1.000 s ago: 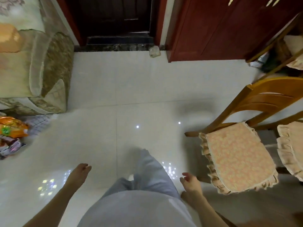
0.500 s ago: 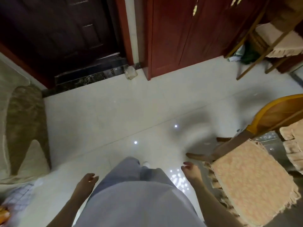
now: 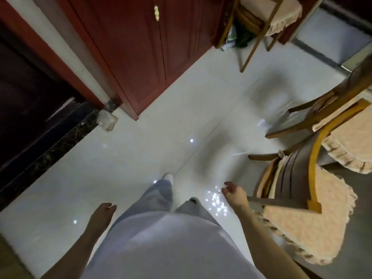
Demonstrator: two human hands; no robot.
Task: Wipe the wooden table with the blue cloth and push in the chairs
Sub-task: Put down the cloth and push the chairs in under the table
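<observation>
Left hand [image 3: 103,211] and right hand [image 3: 234,193] hang apart, fingers loosely curled, holding nothing. The near chair [image 3: 291,182] stands just right of the right hand, the far chair [image 3: 350,137] beyond it.

A person stands on the white tiled floor [image 3: 141,158]. The left hand [image 3: 103,213] hangs empty by the leg. The right hand [image 3: 234,193], fingers relaxed, is just beside the nearest chair [image 3: 302,228]. A second chair [image 3: 346,125] stands beyond it, and a third chair [image 3: 267,19] stands by the red cabinet [image 3: 141,47].
</observation>
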